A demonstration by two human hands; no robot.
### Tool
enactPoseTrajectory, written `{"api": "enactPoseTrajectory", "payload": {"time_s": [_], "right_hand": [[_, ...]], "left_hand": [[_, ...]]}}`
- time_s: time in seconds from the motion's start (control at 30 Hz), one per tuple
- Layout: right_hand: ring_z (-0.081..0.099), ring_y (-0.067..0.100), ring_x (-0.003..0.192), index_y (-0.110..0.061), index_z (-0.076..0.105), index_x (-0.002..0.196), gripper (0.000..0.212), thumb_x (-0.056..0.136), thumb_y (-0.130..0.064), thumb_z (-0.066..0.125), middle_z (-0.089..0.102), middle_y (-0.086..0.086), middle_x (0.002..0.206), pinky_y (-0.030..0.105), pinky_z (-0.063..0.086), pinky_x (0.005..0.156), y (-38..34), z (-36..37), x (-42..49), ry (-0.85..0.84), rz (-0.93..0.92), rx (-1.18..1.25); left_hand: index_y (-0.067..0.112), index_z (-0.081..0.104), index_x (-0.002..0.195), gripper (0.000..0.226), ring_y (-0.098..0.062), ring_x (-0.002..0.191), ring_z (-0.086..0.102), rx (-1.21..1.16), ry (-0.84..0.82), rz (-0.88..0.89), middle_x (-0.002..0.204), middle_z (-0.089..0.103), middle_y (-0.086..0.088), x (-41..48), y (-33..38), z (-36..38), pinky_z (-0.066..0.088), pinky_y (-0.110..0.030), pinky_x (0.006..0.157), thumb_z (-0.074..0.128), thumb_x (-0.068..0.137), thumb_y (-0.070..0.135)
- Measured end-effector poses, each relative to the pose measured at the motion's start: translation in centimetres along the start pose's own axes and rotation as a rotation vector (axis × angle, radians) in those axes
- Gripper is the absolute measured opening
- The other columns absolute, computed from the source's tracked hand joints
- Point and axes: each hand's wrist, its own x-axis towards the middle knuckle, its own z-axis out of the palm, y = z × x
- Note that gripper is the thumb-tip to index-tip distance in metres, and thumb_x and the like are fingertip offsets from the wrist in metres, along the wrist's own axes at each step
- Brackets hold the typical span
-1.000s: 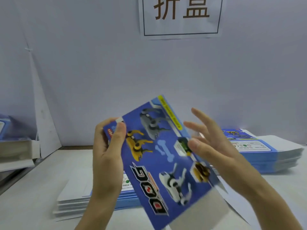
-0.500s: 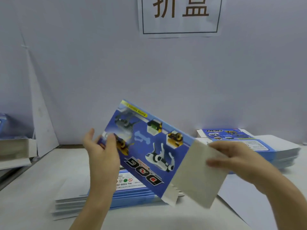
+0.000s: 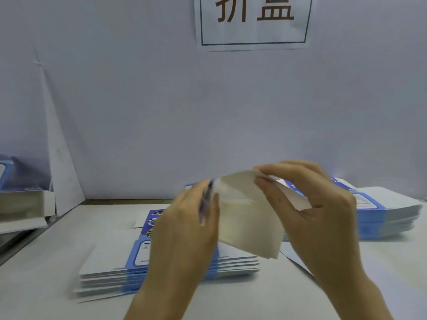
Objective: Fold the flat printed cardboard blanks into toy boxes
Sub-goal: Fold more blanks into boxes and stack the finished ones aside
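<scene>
Pale wall (image 3: 161,100) fills the far side, with a paper sign (image 3: 254,24) taped high on it and a white counter (image 3: 46,262) running below.

Her right fingers (image 3: 284,168) are curled over the top edge of one blank (image 3: 247,222), thumb underneath, pinching it. The left fingers (image 3: 198,192) wrap its left edge, with the thumb lying along the near side. So the left hand (image 3: 191,227) and the right hand (image 3: 318,204) both grip the same card. It hangs in the air between them, above the counter, plain white inside face turned toward the person. A sliver of blue print shows at the left edge. The card looks bowed and is somewhat blurred.

My reading is that this blank is at its first fold, with no walls standing yet. The next move probably calls for bending it along a scored line, with each hand keeping its edge so the crease runs straight. I cannot make out the score lines from here.

Right under the hands lies the near stack (image 3: 111,269) of flat blanks, print up. A second stack (image 3: 388,211) sits at the far right. At the left edge are what look like finished boxes (image 3: 20,199), only partly in view.
</scene>
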Motion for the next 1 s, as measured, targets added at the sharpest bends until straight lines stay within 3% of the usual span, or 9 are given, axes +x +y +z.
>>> {"api": "enactPoseTrajectory", "payload": {"time_s": [0.07, 0.13, 0.27, 0.37, 0.47, 0.6, 0.73, 0.83, 1.0], "right_hand": [[0.05, 0.012, 0.11, -0.02, 0.062, 0.121, 0.036, 0.086, -0.022, 0.068, 0.061, -0.012, 0.114, 0.02, 0.038, 0.096, 0.4, 0.0, 0.0, -0.04, 0.041, -0.143], [0.043, 0.018, 0.116, -0.024, 0.049, 0.134, 0.052, 0.086, -0.022, 0.069, 0.055, -0.006, 0.122, 0.029, 0.034, 0.098, 1.1, -0.1, -0.2, -0.109, 0.27, -0.258], [0.066, 0.018, 0.09, -0.022, 0.063, 0.097, 0.023, 0.081, -0.039, 0.068, 0.069, -0.007, 0.089, 0.027, 0.05, 0.077, 2.2, -0.3, 0.2, -0.279, 0.724, 0.072], [0.069, 0.029, 0.083, -0.009, 0.07, 0.087, 0.058, 0.063, -0.061, 0.064, 0.071, 0.016, 0.089, 0.041, 0.053, 0.075, 2.2, -0.1, 0.4, -0.355, 0.877, 0.448], [0.056, 0.036, 0.073, -0.004, 0.068, 0.091, 0.068, 0.063, -0.065, 0.073, 0.059, 0.036, 0.095, 0.042, 0.041, 0.067, 1.8, 0.3, 0.0, -0.382, 0.936, 0.605], [0.064, 0.013, 0.062, -0.014, 0.071, 0.082, 0.039, 0.07, -0.051, 0.067, 0.072, 0.006, 0.075, 0.022, 0.047, 0.054, 1.8, 0.5, -0.1, -0.184, 0.818, 0.655], [0.059, 0.005, 0.069, -0.024, 0.064, 0.078, 0.013, 0.083, -0.035, 0.069, 0.068, -0.004, 0.081, 0.012, 0.043, 0.062, 3.0, 0.6, -0.4, -0.004, 0.665, 0.185], [0.063, 0.01, 0.065, -0.016, 0.069, 0.079, 0.029, 0.091, -0.04, 0.056, 0.071, -0.001, 0.077, 0.026, 0.049, 0.061, 3.2, 1.0, -0.4, -0.126, 0.818, 0.353], [0.066, 0.011, 0.082, -0.015, 0.069, 0.093, 0.056, 0.081, -0.068, 0.053, 0.072, -0.004, 0.088, 0.02, 0.053, 0.069, 2.4, 1.2, -0.6, -0.311, 0.81, 0.499]], "left_hand": [[0.027, 0.067, 0.114, 0.05, 0.007, 0.067, 0.049, 0.025, 0.096, 0.008, 0.091, 0.057, 0.012, 0.7, -0.9, -0.9, 0.032, -0.006, 0.057, 0.029, 0.091, 0.05], [0.019, 0.07, 0.104, 0.043, 0.006, 0.062, 0.045, 0.05, 0.172, -0.074, 0.088, 0.051, 0.008, 1.4, -1.9, -1.9, 0.028, -0.007, 0.055, 0.036, 0.093, 0.043], [0.032, 0.06, 0.078, 0.031, -0.009, 0.067, 0.055, -0.084, 0.16, -0.254, 0.078, 0.059, 0.004, 2.4, -2.9, -3.0, 0.038, -0.028, 0.059, 0.037, 0.095, 0.046], [0.034, 0.061, 0.081, 0.027, 0.002, 0.069, 0.056, -0.218, 0.153, -0.274, 0.075, 0.06, 0.019, 2.2, -2.1, -2.7, 0.041, -0.009, 0.053, 0.04, 0.097, 0.038], [0.026, 0.068, 0.094, 0.019, 0.004, 0.076, 0.059, -0.224, 0.148, -0.199, 0.088, 0.066, 0.012, 1.5, -1.5, -1.8, 0.038, 0.002, 0.061, 0.049, 0.096, 0.028], [0.04, 0.06, 0.088, 0.011, -0.003, 0.083, 0.064, -0.351, 0.105, -0.231, 0.092, 0.066, 0.016, 1.4, -1.2, -1.5, 0.05, -0.009, 0.062, 0.065, 0.087, 0.03], [0.023, 0.066, 0.094, 0.013, 0.0, 0.075, 0.061, -0.177, 0.3, -0.062, 0.087, 0.066, 0.006, 1.3, -1.0, -1.6, 0.041, 0.001, 0.069, 0.07, 0.084, 0.016], [0.018, 0.064, 0.101, 0.017, 0.0, 0.075, 0.059, -0.169, 0.287, -0.069, 0.08, 0.062, 0.007, 1.0, -0.5, -1.2, 0.04, 0.002, 0.067, 0.067, 0.084, 0.014], [0.035, 0.056, 0.087, 0.006, 0.004, 0.077, 0.059, -0.296, 0.178, -0.245, 0.076, 0.06, 0.019, 1.2, -0.3, -1.7, 0.043, -0.006, 0.058, 0.057, 0.083, 0.04]]}}
